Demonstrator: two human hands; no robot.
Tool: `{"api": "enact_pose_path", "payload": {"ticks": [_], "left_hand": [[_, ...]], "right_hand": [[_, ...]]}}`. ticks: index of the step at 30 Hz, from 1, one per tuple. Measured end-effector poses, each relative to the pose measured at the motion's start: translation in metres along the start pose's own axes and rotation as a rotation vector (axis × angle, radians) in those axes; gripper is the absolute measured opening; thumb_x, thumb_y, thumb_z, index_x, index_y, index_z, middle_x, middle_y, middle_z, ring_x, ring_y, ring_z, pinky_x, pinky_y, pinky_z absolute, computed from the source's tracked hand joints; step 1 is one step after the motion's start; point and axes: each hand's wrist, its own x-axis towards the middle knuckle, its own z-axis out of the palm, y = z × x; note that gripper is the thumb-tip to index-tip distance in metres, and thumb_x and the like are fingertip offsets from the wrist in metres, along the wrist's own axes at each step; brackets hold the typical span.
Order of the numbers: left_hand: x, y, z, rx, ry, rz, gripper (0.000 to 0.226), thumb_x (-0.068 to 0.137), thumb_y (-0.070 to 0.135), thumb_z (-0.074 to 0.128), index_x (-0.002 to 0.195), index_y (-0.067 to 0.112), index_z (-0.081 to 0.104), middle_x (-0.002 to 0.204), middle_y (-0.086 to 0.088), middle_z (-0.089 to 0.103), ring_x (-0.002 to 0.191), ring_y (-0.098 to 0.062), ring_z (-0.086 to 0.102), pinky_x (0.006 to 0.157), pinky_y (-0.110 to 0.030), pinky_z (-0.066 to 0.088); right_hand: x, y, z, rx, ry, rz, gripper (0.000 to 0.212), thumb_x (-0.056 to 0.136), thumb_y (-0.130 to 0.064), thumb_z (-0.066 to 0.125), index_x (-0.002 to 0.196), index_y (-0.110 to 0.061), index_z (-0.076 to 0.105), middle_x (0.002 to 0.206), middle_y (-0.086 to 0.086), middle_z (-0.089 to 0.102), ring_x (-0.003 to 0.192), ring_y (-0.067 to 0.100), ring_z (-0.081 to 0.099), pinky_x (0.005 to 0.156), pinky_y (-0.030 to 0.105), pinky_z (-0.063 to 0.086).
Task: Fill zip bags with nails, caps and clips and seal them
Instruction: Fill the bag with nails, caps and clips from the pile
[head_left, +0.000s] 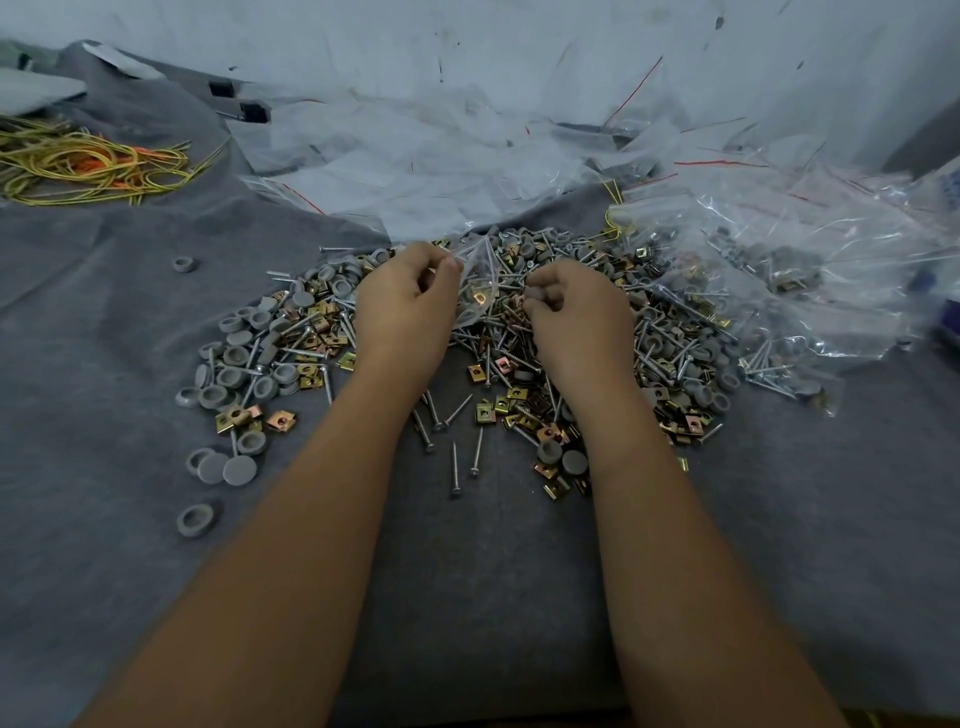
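Now zip bag (478, 280) between hands: left hand (408, 304) pinches it, right hand (574, 317) pinches cap (537, 295).

Both hands, left (410, 301) and right (574, 312), reach forward with fingers curled.

Loose pile of parts (519, 338) lies mid-cloth (104, 312), empty bags (415, 156) behind, filled bags (779, 270) right, wires (88, 166) far left
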Motion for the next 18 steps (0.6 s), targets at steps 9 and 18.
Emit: {"api": "enact_pose_path", "payload": {"ticks": [9,18], "left_hand": [[-0.002,0.001,0.001,-0.017,-0.088,0.067,0.017,0.095,0.024,0.054,0.086,0.022,0.069,0.048,0.014,0.054,0.045,0.003,0.048,0.044,-0.012,0.034],[-0.002,0.002,0.001,-0.029,-0.086,0.111,0.022,0.092,0.031,0.05,0.081,0.029,0.069,0.049,0.017,0.054,0.048,-0.001,0.046,0.048,-0.022,0.038]], "right_hand": [[-0.007,-0.014,0.006,0.211,0.126,-0.187,0.014,0.085,-0.015,0.07,0.098,-0.02,0.069,0.093,-0.006,0.067,0.082,0.008,0.057,0.073,0.028,0.051],[-0.008,-0.012,0.012,-0.026,-0.04,-0.294,0.012,0.09,-0.023,0.065,0.097,-0.018,0.073,0.093,0.001,0.064,0.089,0.018,0.056,0.074,0.035,0.048]]}}
